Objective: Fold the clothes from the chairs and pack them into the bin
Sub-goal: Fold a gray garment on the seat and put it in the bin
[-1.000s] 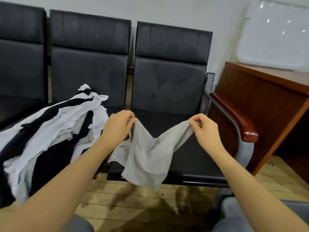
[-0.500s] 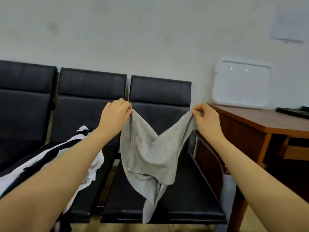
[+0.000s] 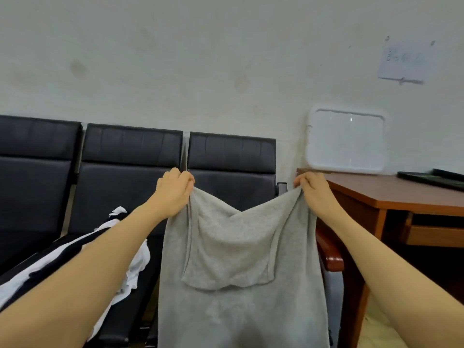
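Both hands hold a grey garment (image 3: 241,285) up by its top corners — left hand (image 3: 174,188) and right hand (image 3: 312,188) each gripping one. Behind it stand black chairs (image 3: 130,156), with black and white clothes (image 3: 75,259) heaped on a seat — a wooden table (image 3: 391,194) stands at right.

Only one bit of writing in sight: a paper notice (image 3: 402,62) stuck high on the wall (image 3: 226,59) at the right carries a short line of faint handwritten marks, too blurred and small to read. Nothing else here shows any legible text.
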